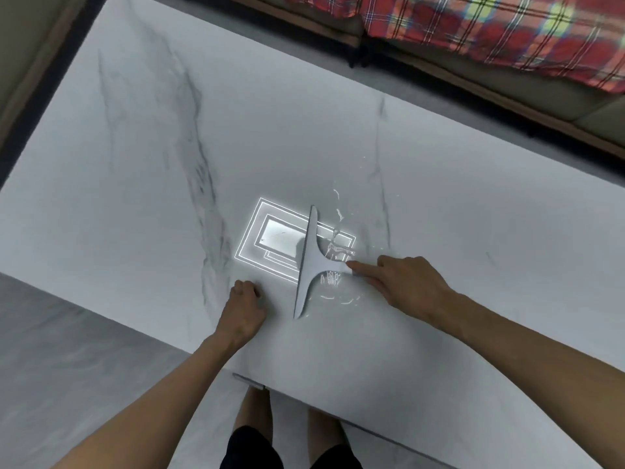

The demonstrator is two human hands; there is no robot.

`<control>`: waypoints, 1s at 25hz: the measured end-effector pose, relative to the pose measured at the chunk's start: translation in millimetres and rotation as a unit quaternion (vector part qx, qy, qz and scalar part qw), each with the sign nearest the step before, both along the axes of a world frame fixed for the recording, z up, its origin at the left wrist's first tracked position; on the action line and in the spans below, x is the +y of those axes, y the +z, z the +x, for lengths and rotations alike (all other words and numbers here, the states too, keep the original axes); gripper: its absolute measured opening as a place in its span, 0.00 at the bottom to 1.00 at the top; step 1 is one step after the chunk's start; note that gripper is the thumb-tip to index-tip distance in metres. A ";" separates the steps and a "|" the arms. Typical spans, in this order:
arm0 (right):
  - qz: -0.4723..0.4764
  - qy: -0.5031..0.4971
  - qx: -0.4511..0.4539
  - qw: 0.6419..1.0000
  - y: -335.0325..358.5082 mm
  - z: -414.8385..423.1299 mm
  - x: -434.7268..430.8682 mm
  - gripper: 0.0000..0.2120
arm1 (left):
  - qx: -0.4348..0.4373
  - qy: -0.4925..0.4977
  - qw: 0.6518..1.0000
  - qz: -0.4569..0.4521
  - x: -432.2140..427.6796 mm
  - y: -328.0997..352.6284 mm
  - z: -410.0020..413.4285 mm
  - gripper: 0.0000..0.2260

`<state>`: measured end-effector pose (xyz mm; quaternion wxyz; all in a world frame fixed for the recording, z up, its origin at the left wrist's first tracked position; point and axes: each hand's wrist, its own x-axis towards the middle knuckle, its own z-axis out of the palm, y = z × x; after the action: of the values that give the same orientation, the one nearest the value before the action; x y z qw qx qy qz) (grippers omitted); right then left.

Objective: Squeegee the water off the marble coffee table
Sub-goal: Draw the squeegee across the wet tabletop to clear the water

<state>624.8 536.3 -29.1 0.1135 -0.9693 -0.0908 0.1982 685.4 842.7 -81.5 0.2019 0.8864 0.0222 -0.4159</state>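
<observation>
A pale grey squeegee (309, 262) lies flat on the white marble coffee table (142, 184), its long blade running front to back and its short handle pointing right. My right hand (406, 282) grips the end of that handle, the index finger stretched along it. Streaks and droplets of water (338, 252) glisten on the marble to the right of the blade, around the handle. My left hand (241, 309) rests as a loose fist on the table just left of the blade's near end, holding nothing.
A bright reflection of a rectangular ceiling light (270, 238) shines on the marble left of the blade. A sofa with a red plaid blanket (473, 25) runs along the far side. The table's near edge (250, 380) is above my legs; grey floor lies to the left.
</observation>
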 end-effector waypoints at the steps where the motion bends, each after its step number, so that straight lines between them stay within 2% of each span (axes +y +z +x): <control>1: -0.008 -0.026 0.010 1.000 4.5 -12.3 -13.8 0.18 | 0.000 -0.022 1.000 0.001 -6.6 -0.5 -3.8 0.09; 4: -0.054 -0.081 0.021 0.995 15.9 -46.9 -50.3 0.19 | 0.015 -0.062 0.998 -0.001 -18.1 0.8 -12.9 0.08; 7: -0.072 -0.127 0.021 0.989 29.8 -72.6 -66.0 0.19 | 0.014 -0.047 0.999 0.002 -15.2 6.3 -18.1 0.09; 14: -0.009 -0.114 -0.001 0.993 40.8 -65.8 -5.9 0.19 | -0.008 0.051 0.999 0.016 31.2 22.9 -25.8 0.10; 19: 0.075 -0.017 0.011 0.997 24.6 -69.1 81.8 0.22 | -0.026 0.075 0.997 0.022 79.4 33.6 -42.9 0.08; 25: 0.074 0.072 0.051 0.993 -15.8 -101.6 182.9 0.20 | -0.031 0.074 0.996 -0.029 107.2 23.0 -77.8 0.06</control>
<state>523.2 719.2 -44.9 0.1747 -0.9380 -0.1685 0.2476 607.6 949.9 -58.5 0.2582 0.8886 0.0699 -0.3726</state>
